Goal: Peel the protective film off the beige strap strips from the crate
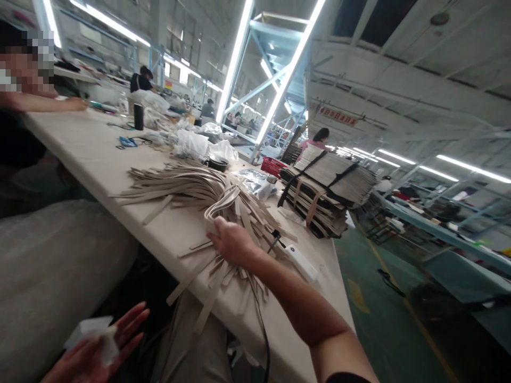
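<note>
My right hand (231, 242) lies on a big pile of beige straps (191, 189) on the long white table (88, 154), its fingers closed round a looped bundle of straps (223, 205). My left hand (99, 346) hangs low at the lower left, below the table edge, fingers stretched out, with a crumpled white tissue (96, 330) lying in the palm. A white tool with a black cord (299, 260) lies on the table just right of my right wrist.
A stack of flat bags with black and tan straps (327, 191) stands at the table's right end. Plastic bags (199, 143), a black cup (138, 116) and scissors lie further back. Another person's arm (43, 101) rests on the table at far left. Workers stand in the distance.
</note>
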Available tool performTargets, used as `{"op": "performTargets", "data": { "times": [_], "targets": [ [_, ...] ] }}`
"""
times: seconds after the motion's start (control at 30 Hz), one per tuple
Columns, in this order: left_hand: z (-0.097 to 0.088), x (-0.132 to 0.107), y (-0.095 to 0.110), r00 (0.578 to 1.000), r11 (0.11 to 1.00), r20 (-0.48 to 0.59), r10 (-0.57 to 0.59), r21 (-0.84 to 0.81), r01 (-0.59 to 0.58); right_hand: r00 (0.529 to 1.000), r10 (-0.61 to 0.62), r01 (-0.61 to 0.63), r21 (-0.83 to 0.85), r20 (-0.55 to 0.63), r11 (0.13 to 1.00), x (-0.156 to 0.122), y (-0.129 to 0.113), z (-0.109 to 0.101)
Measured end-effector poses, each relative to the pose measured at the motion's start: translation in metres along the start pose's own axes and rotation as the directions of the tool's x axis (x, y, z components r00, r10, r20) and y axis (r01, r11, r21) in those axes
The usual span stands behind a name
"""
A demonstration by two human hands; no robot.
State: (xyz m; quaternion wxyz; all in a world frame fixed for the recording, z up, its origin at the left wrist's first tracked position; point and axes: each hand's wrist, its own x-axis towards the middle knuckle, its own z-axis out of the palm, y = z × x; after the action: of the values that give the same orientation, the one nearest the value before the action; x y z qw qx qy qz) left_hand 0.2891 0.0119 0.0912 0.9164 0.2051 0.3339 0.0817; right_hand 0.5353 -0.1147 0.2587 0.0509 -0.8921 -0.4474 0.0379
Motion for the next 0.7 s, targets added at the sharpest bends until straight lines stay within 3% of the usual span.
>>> {"op": "performTargets", "data": {
  "times": [0.1,0.17,0.23,0.33,0.43,0.5,0.57,0.7],
  "targets": [
    [0.021,0.012,0.004,0.995,0.995,0.078,0.054,-0.091,-0.047,0.969,-0.223,0.222,0.014,0.104,0.975,-0.023,-0.036,0.026],
    [0.034,0.012,0.007,0.982,0.986,0.173,0.072,-0.162,-0.044,0.917,-0.364,0.363,0.040,0.161,0.931,-0.036,-0.054,0.038],
    [0.042,0.006,0.011,0.979,0.967,0.187,0.077,-0.252,-0.028,0.858,-0.470,0.467,0.067,0.206,0.882,-0.046,-0.067,0.047],
    [0.043,-0.008,0.024,0.992,0.907,0.073,0.102,-0.417,-0.062,0.783,-0.569,0.562,0.107,0.253,0.820,-0.056,-0.082,0.060],
    [0.028,-0.018,0.050,0.966,0.792,-0.091,0.244,-0.556,-0.253,0.713,-0.627,0.611,0.160,0.315,0.775,-0.064,-0.092,0.077],
    [0.010,-0.023,0.073,0.909,0.703,-0.203,0.364,-0.580,-0.411,0.672,-0.651,0.620,0.213,0.354,0.755,-0.068,-0.095,0.091],
    [-0.013,-0.031,0.093,0.824,0.623,-0.329,0.462,-0.541,-0.565,0.642,-0.662,0.602,0.280,0.387,0.748,-0.069,-0.094,0.107],
    [-0.056,-0.055,0.116,0.603,0.501,-0.531,0.595,-0.341,-0.795,0.672,-0.611,0.463,0.407,0.418,0.787,-0.054,-0.092,0.145]
  ]
}}
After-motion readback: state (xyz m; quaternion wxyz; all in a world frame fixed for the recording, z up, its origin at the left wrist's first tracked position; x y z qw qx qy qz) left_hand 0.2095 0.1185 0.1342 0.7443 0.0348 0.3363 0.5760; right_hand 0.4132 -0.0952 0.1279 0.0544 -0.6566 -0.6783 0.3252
